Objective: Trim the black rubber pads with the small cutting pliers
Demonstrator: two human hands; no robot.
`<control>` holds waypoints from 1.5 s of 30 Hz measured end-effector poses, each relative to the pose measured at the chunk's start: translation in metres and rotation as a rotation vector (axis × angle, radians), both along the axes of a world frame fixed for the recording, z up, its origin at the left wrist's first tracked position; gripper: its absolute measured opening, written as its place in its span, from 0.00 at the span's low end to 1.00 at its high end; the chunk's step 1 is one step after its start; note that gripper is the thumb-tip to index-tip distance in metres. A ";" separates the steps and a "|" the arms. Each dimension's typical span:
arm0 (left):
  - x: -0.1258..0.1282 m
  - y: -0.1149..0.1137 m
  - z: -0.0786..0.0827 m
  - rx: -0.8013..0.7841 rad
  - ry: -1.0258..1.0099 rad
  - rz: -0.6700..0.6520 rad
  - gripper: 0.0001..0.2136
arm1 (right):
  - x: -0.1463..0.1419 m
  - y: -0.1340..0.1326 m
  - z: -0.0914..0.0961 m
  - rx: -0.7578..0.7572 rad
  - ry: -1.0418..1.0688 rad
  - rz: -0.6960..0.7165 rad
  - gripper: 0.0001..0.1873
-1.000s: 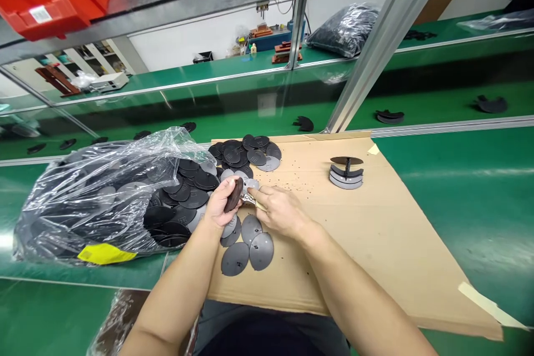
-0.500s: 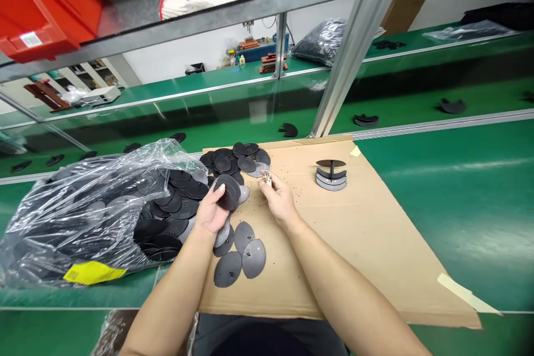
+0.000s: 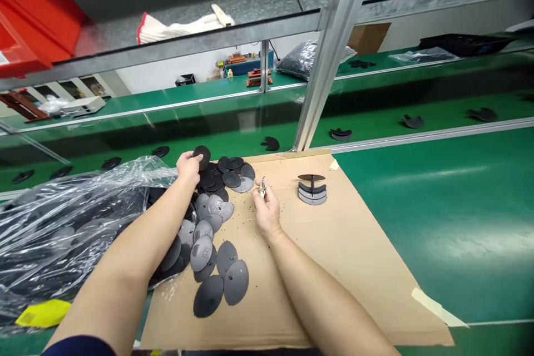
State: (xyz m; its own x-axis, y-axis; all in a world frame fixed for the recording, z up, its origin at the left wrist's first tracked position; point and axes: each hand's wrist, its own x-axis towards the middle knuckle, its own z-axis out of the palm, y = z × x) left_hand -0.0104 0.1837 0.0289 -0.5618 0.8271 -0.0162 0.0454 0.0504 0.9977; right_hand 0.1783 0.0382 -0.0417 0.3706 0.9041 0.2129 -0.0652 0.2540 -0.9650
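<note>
At the far left edge of the cardboard, my left hand (image 3: 188, 169) is closed on black oval discs (image 3: 202, 158); how many cannot be told. Just right of it lies a heap of similar black discs (image 3: 231, 179). My right hand (image 3: 267, 212) hovers over the middle of the cardboard, closed around small nippers (image 3: 262, 187) with pale handles and a metal tip pointing up. Grey discs (image 3: 203, 253) overlap down the cardboard's left side, and dark ovals with small stubs (image 3: 236, 282) lie nearer me.
A clear plastic bag (image 3: 83, 217) full of discs lies at left. On the cardboard sheet (image 3: 359, 267) stand curved black and grey parts (image 3: 312, 192) among scattered black crumbs. Behind, a green conveyor (image 3: 233, 136) carries dark parts; a metal post (image 3: 329, 55) rises from its edge.
My left hand has moved away from me and left, carrying discs from above the grey ones to beyond the black heap. My right hand keeps the nippers in nearly the same place. The view has shifted.
</note>
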 end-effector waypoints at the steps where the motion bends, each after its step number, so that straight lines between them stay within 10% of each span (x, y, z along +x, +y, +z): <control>1: -0.003 0.009 0.001 0.007 0.068 0.014 0.10 | 0.000 -0.001 0.001 0.005 -0.013 0.009 0.20; 12: -0.010 0.068 0.006 0.028 0.713 -0.170 0.13 | -0.007 -0.003 0.005 -0.066 0.002 0.039 0.19; 23: 0.183 0.115 -0.027 -0.071 0.809 -0.631 0.26 | -0.005 -0.005 0.014 -0.115 0.075 0.023 0.18; 28: 0.215 0.105 -0.027 -0.074 0.769 -0.681 0.28 | -0.002 -0.003 0.012 -0.151 0.138 0.012 0.18; 33: 0.190 0.068 0.001 0.016 0.647 -0.572 0.20 | -0.001 0.003 0.006 -0.139 0.142 -0.003 0.18; 39: 0.103 -0.034 0.042 0.136 -0.185 -0.462 0.16 | 0.004 0.003 0.004 -0.187 -0.091 0.044 0.26; 45: 0.028 -0.144 0.022 0.147 -0.506 -0.390 0.19 | -0.005 0.013 0.024 -0.159 -0.809 0.051 0.23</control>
State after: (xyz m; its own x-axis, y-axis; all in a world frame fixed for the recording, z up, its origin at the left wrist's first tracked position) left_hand 0.0180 0.0395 0.0507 -0.1725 0.9824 -0.0715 -0.4444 -0.0128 0.8957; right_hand 0.1734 0.0517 -0.0180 0.1157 0.9575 0.2641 0.6572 0.1256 -0.7432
